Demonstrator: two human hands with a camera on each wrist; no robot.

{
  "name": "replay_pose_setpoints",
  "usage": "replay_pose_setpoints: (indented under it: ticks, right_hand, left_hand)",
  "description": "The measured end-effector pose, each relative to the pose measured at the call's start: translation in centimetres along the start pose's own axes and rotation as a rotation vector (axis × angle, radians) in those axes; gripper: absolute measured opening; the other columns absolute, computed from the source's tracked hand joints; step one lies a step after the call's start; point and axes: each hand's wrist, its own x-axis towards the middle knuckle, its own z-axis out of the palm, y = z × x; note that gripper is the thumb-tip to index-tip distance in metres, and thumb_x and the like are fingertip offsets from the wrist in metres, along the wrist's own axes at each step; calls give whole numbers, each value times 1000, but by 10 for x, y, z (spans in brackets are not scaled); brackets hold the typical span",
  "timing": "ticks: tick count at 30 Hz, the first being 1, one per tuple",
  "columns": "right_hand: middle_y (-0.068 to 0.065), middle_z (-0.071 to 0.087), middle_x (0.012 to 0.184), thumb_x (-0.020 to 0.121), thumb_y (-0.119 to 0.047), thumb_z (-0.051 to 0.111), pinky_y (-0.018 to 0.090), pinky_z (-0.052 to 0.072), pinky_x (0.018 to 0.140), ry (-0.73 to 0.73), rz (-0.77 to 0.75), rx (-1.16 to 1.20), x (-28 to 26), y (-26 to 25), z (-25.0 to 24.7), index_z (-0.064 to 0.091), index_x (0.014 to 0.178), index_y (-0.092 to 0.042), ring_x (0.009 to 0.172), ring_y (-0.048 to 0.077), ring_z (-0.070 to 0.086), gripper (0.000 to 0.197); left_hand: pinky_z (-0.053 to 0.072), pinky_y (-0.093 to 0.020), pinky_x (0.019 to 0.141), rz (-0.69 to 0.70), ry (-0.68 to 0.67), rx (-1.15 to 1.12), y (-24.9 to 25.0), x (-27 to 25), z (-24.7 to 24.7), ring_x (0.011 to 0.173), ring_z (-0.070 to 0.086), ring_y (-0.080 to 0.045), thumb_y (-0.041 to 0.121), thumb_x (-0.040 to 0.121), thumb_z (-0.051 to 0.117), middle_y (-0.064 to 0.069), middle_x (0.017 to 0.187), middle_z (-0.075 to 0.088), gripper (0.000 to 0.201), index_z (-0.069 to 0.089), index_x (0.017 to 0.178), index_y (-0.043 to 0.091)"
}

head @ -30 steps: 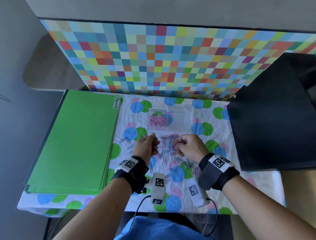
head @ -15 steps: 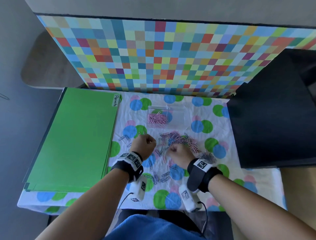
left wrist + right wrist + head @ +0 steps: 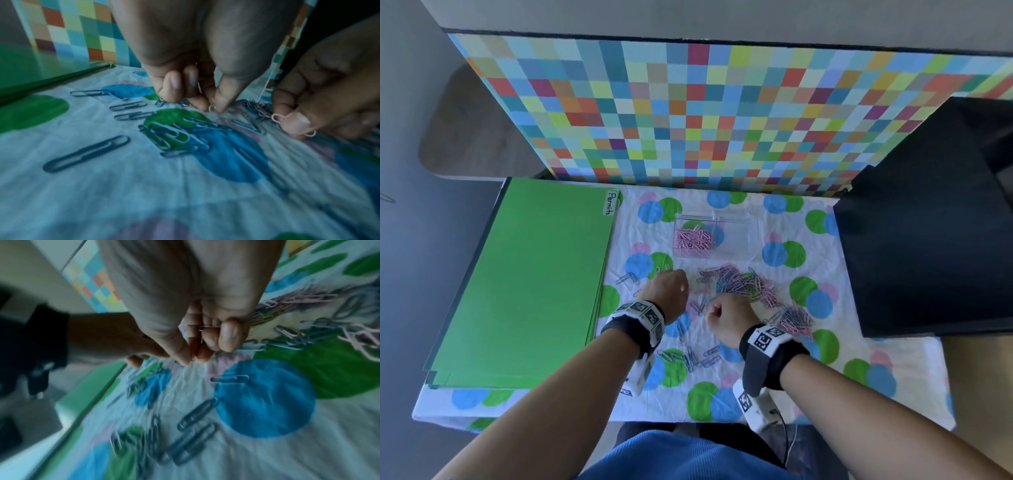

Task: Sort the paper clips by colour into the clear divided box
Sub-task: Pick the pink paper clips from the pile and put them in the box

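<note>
A clear divided box [image 3: 732, 236] stands on the dotted cloth, its left compartment filled with pink paper clips [image 3: 692, 240]. A mixed heap of pink and blue clips [image 3: 739, 282] lies just in front of it, with loose blue clips [image 3: 86, 152] scattered nearer me. My left hand [image 3: 667, 291] is down on the cloth left of the heap, fingers curled, pinching a pink clip [image 3: 211, 108] at its tips. My right hand [image 3: 731, 315] sits right beside it, fingers curled round pink clips [image 3: 276, 117], one also visible inside the fist [image 3: 207, 327].
A stack of green folders [image 3: 524, 281] labelled "Permits" covers the table's left side. A black panel [image 3: 935, 226] stands at the right. A chequered backboard [image 3: 705, 113] closes the back. A second small clip pile [image 3: 796, 320] lies right of my right wrist.
Both hands have dropped from chest height down onto the cloth and moved toward me; the right hand shifted left, uncovering the heap in front of the box.
</note>
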Motion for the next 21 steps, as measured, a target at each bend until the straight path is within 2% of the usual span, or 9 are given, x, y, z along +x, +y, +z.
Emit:
replay_pose_setpoints:
  ticks: [2, 4, 6, 9, 11, 14, 17, 19, 21]
  right_hand:
    - [-2, 63, 79, 85, -8, 56, 23, 45, 67, 50, 37, 141, 0, 7, -10, 62, 78, -13, 74, 14, 58, 10]
    - [-5, 60, 78, 86, -5, 56, 25, 47, 66, 52, 98, 304, 1, 15, -18, 63, 87, -13, 70, 12, 57, 11]
    - [1, 58, 69, 87, 2, 50, 27, 46, 53, 25, 167, 511, 3, 21, -25, 62, 88, -10, 56, 15, 53, 16]
    - [10, 55, 63, 89, 10, 41, 27, 40, 43, 16, 254, 803, 3, 20, -38, 60, 88, -1, 52, 19, 51, 22]
    - [11, 53, 63, 88, 12, 36, 27, 39, 43, 20, 300, 902, 4, 19, -44, 59, 84, 0, 54, 23, 53, 26]
    - [7, 52, 62, 89, 5, 39, 22, 35, 40, 14, 287, 771, 11, 20, -46, 60, 80, -2, 61, 24, 51, 24]
    - [-3, 58, 73, 87, -10, 56, 20, 40, 60, 65, 52, 166, 15, 19, -44, 64, 87, -12, 66, 15, 54, 8]
    - [-2, 62, 82, 85, -12, 58, 25, 45, 68, 74, -104, -95, 15, 18, -41, 64, 99, -17, 73, 17, 57, 16]
    - [5, 66, 93, 84, -10, 56, 33, 52, 73, 77, -214, -266, 16, 17, -38, 64, 102, -21, 85, 25, 62, 22]
  left_hand:
    - [51, -31, 70, -31, 28, -112, 1, 1, 1, 85, 63, -24, 16, 89, 49, -4, 92, 67, 13, 61, 94, 17]
    - [52, -30, 73, -74, 23, -184, 4, 1, 1, 84, 63, -21, 14, 89, 48, -4, 95, 69, 22, 62, 106, 19]
    - [48, -27, 68, -119, 5, -254, 9, 3, 0, 76, 58, -18, 10, 89, 43, -3, 93, 66, 31, 63, 111, 18]
    - [42, -28, 63, -222, -27, -574, 15, 9, -4, 69, 49, -18, 3, 88, 41, -1, 75, 57, 29, 69, 88, 10]
    - [36, -28, 53, -357, -31, -899, 15, 13, -5, 60, 43, -21, -2, 84, 42, -5, 61, 49, 24, 59, 68, 5]
    - [34, -29, 50, -466, -14, -1069, 13, 18, -4, 56, 42, -22, -3, 81, 43, -10, 57, 48, 25, 50, 58, 3]
    - [42, -25, 59, -312, -28, -620, 17, 18, -3, 63, 52, -19, 13, 85, 52, -3, 68, 58, 16, 64, 76, 7]
    - [45, -25, 71, -130, -36, -218, 19, 14, 4, 79, 58, -19, 18, 85, 55, -1, 85, 63, 17, 66, 97, 14]
    - [46, -30, 79, -14, -55, -19, 21, 10, 12, 92, 59, -21, 22, 88, 56, -2, 100, 62, 21, 62, 108, 20]
